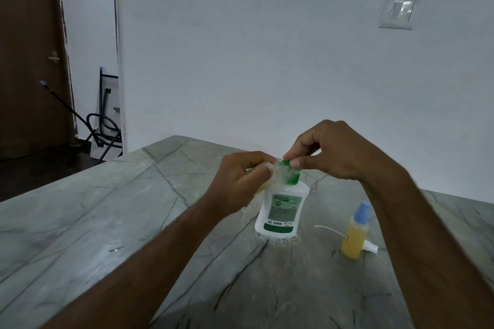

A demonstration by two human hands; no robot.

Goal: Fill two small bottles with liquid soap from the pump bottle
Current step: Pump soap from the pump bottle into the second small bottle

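A white pump bottle (281,211) with a green label and green pump head (292,175) stands on the grey stone table (107,208). My right hand (331,152) pinches the top of the green pump. My left hand (240,181) grips a small clear bottle (270,171), tilted with its mouth against the pump's nozzle; most of it is hidden by my fingers. A second small bottle (355,232), filled with yellow liquid and closed with a blue cap, stands to the right.
A white spray cap with a thin tube (370,247) lies on the table beside the yellow bottle. A wall rises just behind the table, with a switch plate (397,14). A door and a black stand (105,125) are at far left.
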